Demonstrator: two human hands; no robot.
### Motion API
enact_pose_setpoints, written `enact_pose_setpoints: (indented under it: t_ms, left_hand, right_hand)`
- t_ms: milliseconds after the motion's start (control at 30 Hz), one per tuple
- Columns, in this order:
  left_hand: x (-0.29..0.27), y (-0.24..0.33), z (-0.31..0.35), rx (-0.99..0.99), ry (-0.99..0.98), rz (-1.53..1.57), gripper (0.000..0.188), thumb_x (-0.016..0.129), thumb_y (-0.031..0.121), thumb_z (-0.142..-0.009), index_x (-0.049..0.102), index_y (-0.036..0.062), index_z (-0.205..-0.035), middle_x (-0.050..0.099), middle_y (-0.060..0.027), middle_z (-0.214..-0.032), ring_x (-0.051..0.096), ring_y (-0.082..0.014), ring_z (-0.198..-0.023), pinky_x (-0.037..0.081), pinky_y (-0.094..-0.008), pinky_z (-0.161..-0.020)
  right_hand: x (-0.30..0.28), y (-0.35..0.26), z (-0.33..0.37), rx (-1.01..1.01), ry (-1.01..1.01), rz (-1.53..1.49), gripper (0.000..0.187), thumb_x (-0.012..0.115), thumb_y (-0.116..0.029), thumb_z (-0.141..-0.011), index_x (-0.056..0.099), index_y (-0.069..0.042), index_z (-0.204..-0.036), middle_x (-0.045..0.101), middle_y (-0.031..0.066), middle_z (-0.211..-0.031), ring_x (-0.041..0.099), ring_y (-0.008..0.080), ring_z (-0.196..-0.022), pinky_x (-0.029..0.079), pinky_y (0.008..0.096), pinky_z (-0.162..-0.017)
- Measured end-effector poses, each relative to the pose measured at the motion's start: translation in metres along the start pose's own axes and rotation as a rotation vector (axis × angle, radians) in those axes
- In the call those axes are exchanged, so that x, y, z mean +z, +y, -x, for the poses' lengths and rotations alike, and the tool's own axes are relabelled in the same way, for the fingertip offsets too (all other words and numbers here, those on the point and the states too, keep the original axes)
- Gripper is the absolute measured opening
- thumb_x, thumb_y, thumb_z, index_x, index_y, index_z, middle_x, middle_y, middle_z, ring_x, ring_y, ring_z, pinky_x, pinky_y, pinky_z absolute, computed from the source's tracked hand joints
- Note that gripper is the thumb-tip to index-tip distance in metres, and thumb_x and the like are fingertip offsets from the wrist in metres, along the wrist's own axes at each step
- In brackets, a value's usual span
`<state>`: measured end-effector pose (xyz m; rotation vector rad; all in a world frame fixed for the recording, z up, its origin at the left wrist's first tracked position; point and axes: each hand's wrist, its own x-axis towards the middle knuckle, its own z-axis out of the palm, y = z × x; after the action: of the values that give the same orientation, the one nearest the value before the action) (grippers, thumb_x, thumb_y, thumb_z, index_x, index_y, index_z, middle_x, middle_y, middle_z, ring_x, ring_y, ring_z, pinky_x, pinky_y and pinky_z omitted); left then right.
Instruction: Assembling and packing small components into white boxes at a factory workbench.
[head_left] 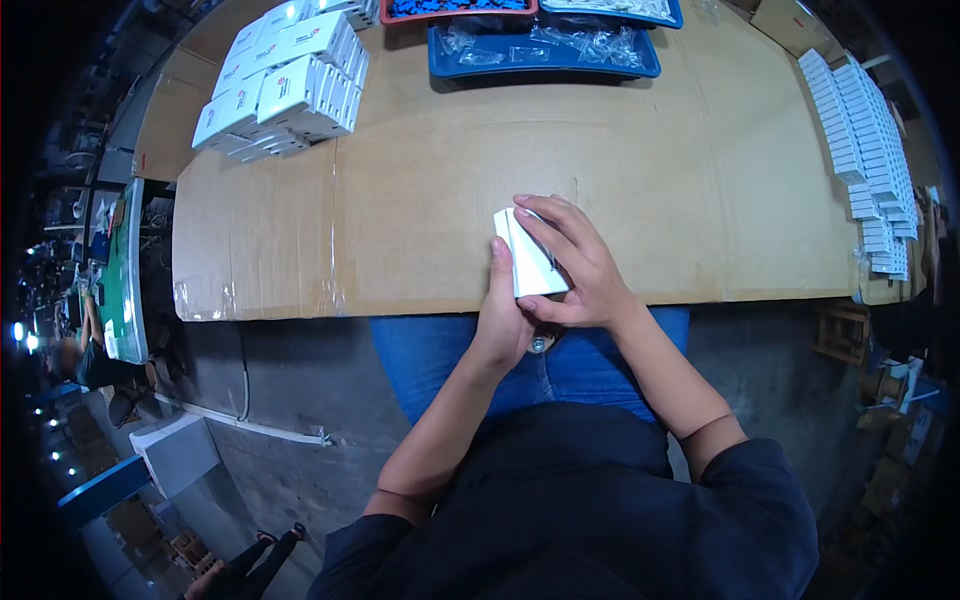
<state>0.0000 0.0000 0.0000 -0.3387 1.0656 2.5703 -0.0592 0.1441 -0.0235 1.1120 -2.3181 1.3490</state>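
Between my two hands is a small white box (527, 258), held tilted over the front edge of the cardboard-covered table (440, 220). My left hand (503, 310) grips its left side and lower end, the thumb lying up along the edge. My right hand (580, 260) wraps over the right side, with fingertips on the top end and the thumb at the bottom corner. Part of the box's face and its right side are hidden under the right hand.
White boxes are stacked at the back left (290, 90), with tall stacks of white boxes (865, 150) at the right edge. At the back are a blue tray (545, 72) of clear plastic pieces, a red tray (460, 14) of blue parts and another blue tray (672, 16). People work off to the left.
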Motion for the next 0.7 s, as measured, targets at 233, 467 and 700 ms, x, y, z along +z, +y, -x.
enact_pose_setpoints:
  t_ms: [233,467,700]
  left_hand:
    - [0.011,-0.004,0.0,-0.01,-0.007,0.058,0.066,0.021,0.055,-0.113,0.035,0.0064,-0.155,0.054,-0.0131,-0.143,0.056,-0.0247,-0.132,0.049,-0.0399,-0.11]
    - [0.006,-0.003,-0.004,-0.004,-0.018,0.033,0.061,0.024,0.051,-0.114,0.038,0.0072,-0.154,0.056,-0.0112,-0.141,0.058,-0.0223,-0.129,0.05,-0.0377,-0.107]
    - [0.001,-0.006,-0.005,0.0,-0.004,0.022,0.063,0.025,0.054,-0.113,0.04,0.0067,-0.153,0.059,-0.01,-0.137,0.059,-0.0213,-0.128,0.049,-0.037,-0.108]
  right_hand:
    - [0.0,0.004,0.001,-0.114,0.141,-0.008,0.08,0.077,-0.051,-0.083,0.061,0.008,-0.135,0.061,0.0284,-0.136,0.064,0.0461,-0.122,0.052,0.0508,-0.102]
    - [0.007,0.008,0.001,-0.164,0.202,0.017,0.079,0.074,-0.054,-0.088,0.062,0.011,-0.132,0.062,0.0315,-0.134,0.064,0.0475,-0.122,0.053,0.0509,-0.101]
    - [0.012,0.011,0.004,-0.141,0.212,-0.046,0.08,0.07,-0.055,-0.091,0.061,0.013,-0.133,0.06,0.033,-0.136,0.062,0.0482,-0.126,0.053,0.0504,-0.102]
